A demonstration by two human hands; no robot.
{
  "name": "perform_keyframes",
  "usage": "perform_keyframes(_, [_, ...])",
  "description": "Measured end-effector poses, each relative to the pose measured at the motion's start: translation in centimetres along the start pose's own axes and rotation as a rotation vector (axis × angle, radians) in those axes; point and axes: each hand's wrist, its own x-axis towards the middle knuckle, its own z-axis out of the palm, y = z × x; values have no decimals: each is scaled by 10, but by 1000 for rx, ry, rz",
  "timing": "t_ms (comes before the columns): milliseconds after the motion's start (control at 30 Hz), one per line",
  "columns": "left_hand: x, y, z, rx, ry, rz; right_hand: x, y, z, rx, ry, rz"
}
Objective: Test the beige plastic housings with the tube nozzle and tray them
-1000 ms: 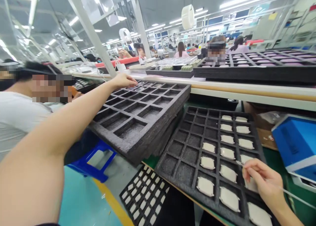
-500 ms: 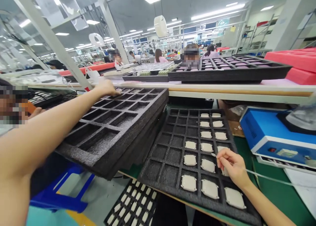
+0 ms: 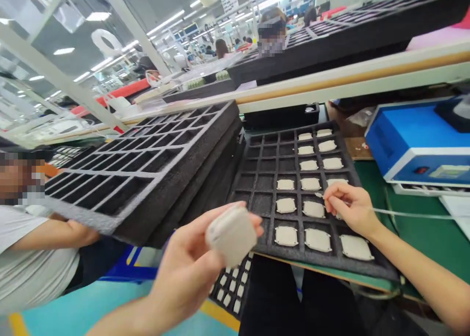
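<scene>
Close in front of me, my left hand point(image 3: 179, 267) grips a cream, rounded-square plastic casing point(image 3: 233, 235) between thumb and fingers; motion blurs it slightly. My right hand point(image 3: 348, 206) hovers over the right side of a black foam tray point(image 3: 262, 206). Its closed fingers pinch a thin clear tube point(image 3: 414, 212) with a small pale tip point(image 3: 318, 194) poking out on the left. Similar cream casings point(image 3: 317, 240) fill the tray's two right columns and the front part of the middle one. Part of a casing lies hidden under my right hand.
On the left rises a stack of black foam trays point(image 3: 172, 189). A blue machine point(image 3: 414, 140) stands to the right, and a shelf rail point(image 3: 330, 77) crosses behind. Lower down, another tray point(image 3: 233, 287) holds casings. A seated co-worker point(image 3: 44, 257) is at far left.
My left hand has come back from the far end of the stacked trays and now holds a casing near me. My right hand stays over the same tray with the tube. The view has tilted.
</scene>
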Motion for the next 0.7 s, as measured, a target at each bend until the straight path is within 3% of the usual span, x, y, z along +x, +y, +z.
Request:
perform_keyframes(133, [67, -28, 64, -293, -219, -6, 0, -2, 0, 65, 81, -26])
perform_keyframes(267, [130, -68, 98, -377, -364, 1, 0, 3, -1, 157, 194, -77])
perform_keyframes(433, [162, -104, 101, -303, -367, -31, -1, 4, -1, 134, 173, -91])
perform_keyframes(567, [157, -103, 96, -9, -278, 65, 1, 1, -1, 78, 161, -44])
perform_keyframes(700, [152, -98, 97, 58, -297, 150, 2, 0, 0, 53, 122, -11])
